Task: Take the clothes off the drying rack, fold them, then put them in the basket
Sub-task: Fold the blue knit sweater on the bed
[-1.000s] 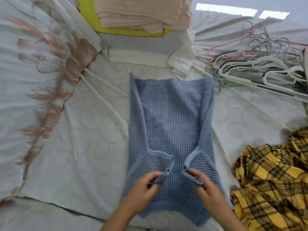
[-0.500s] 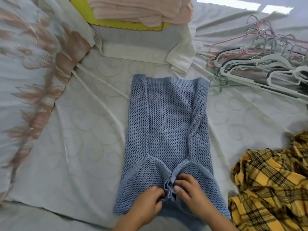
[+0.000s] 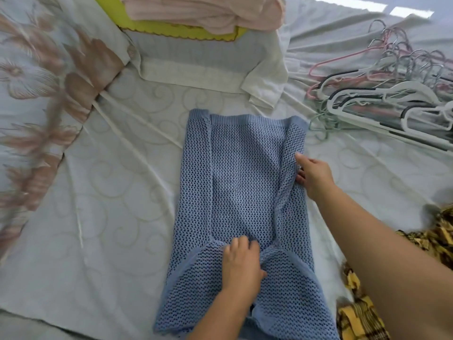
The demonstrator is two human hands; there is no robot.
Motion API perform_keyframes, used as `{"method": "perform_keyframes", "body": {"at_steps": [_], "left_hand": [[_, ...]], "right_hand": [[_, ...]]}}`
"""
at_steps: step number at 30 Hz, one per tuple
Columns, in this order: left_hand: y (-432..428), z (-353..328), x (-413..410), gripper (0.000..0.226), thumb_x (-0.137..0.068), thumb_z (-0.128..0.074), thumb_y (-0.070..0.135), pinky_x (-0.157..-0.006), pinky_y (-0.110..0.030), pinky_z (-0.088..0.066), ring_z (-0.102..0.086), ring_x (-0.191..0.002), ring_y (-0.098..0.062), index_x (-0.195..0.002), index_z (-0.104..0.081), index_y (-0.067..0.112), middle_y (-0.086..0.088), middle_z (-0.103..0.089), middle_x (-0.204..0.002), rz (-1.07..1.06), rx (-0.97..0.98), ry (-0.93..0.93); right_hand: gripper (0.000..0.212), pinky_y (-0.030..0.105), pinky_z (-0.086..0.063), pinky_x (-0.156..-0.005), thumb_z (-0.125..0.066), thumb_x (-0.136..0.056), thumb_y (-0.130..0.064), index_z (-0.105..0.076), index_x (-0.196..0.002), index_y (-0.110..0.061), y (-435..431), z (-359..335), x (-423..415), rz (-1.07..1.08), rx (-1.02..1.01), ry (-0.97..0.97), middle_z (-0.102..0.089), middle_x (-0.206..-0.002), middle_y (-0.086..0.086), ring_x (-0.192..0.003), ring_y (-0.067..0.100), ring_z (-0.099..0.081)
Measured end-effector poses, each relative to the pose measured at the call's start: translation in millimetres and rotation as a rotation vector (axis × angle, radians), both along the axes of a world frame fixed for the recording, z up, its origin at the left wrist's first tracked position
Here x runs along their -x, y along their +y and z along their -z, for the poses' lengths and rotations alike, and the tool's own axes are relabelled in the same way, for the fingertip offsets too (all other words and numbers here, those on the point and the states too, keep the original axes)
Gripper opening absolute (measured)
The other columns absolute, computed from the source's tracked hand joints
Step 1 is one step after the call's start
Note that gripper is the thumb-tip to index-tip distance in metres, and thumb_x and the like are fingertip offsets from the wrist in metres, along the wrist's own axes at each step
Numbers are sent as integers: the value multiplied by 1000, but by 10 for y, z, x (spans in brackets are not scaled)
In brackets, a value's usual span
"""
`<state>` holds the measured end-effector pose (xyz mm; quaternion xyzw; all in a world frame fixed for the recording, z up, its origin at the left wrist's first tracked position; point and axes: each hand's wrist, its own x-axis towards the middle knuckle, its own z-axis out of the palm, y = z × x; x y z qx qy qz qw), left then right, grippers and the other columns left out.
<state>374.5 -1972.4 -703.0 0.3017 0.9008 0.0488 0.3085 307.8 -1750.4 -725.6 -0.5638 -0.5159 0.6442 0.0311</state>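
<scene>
Mesh knit in dusty blue, the sweater (image 3: 240,192) lies flat on the white swirl-stitched sheet (image 3: 122,192), a long rectangle with a ribbed hem at its far end and both sleeves folded inward. The left hand (image 3: 241,268) presses palm-down where the sleeve ends meet. The right hand (image 3: 315,176) pinches the sweater's right folded edge, fingertips tucked into the knit. Thin hangers (image 3: 392,101) tangle far right. The yellow plaid garment (image 3: 355,322) is cut off by the forearm and the frame edge. Blur smears the floral cloth (image 3: 36,94) on the left.
</scene>
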Motion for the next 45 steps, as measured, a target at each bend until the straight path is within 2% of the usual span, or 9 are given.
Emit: {"method": "perform_keyframes", "body": {"at_steps": [3, 9, 15, 20, 27, 30, 37, 41, 45], "left_hand": [[30, 7, -80, 34, -35, -87, 28, -53, -21, -45, -55, -57, -13, -53, -59, 25, 7, -54, -60, 65, -140, 45], [-203, -377, -172, 8, -90, -46, 32, -74, -28, -42, -57, -83, -10, -95, -49, 27, 4, -62, -90, -307, -537, -496], [-838, 17, 52, 68, -46, -75, 56, -78, -24, -45, -59, -87, -8, -100, -45, 26, 1, -59, -97, -1016, -511, -676], [-1125, 231, -209, 48, -49, -76, 38, -71, -20, -46, -58, -77, -10, -86, -51, 20, 5, -63, -83, -881, -356, -749], [-1267, 127, -73, 54, -53, -86, 44, -59, -12, -47, -64, -59, 2, -86, -55, 15, 11, -69, -64, -928, -395, -848], [-1204, 90, 203, 22, -86, -65, 16, -43, -20, -38, -48, -37, -5, -75, -47, 12, 5, -52, -42, -774, -299, -672], [-426, 79, 988, 34, -90, -55, 39, -75, -37, -43, -55, -94, -28, -105, -43, 10, -8, -53, -100, -472, -134, -4], [-176, 198, 1197, 37, -94, -49, 35, -79, -41, -45, -55, -105, -35, -115, -39, 5, -17, -51, -119, -354, 107, 47], [-326, 214, 1379, 12, -95, -46, 16, -70, -39, -47, -58, -79, -32, -98, -48, 5, -20, -58, -95, -695, -175, -111]], "right_hand": [[11, 28, -44, -56, -63, -87, -15, -60, -97, -11, 72, -110, 121, -5, -20, 11, -61, -88, 8, -68, 20, -57], [44, 30, -48, -62, -51, -87, 0, -50, -129, -16, -54, -356, 358, -48, -208, 281, -57, -77, 1, -65, 16, -53], [67, 37, -35, -108, -52, -92, -27, -20, -149, -10, -497, -31, 411, -637, -374, -48, -22, -150, 11, -126, 25, -44], [50, 29, -21, -114, -48, -93, -8, -38, -142, -6, -798, 53, -321, -849, -801, 21, -22, -154, 10, -141, 21, -21], [56, 37, -20, -114, -25, -99, -47, -32, -144, -15, -1593, 235, -1857, -1240, -1015, 16, -21, -155, 5, -141, 23, -24], [56, 39, -18, -114, -24, -99, -48, -34, -142, -13, -1790, 278, -2090, -1212, -1023, -44, -18, -155, 6, -141, 25, -23], [52, 39, -17, -115, -24, -100, -43, -38, -141, -14, -1925, 135, -1712, -1151, -1040, -50, -25, -153, 8, -142, 25, -22], [50, 34, -16, -114, -35, -96, -40, -41, -140, -17, -2022, 92, -1503, -1192, -997, -37, -28, -152, 4, -143, 19, -18], [58, 27, -17, -111, -34, -94, -48, -37, -142, -16, -1971, 109, -1587, -1163, -895, -131, -36, -149, -1, -138, 15, -26]]}}
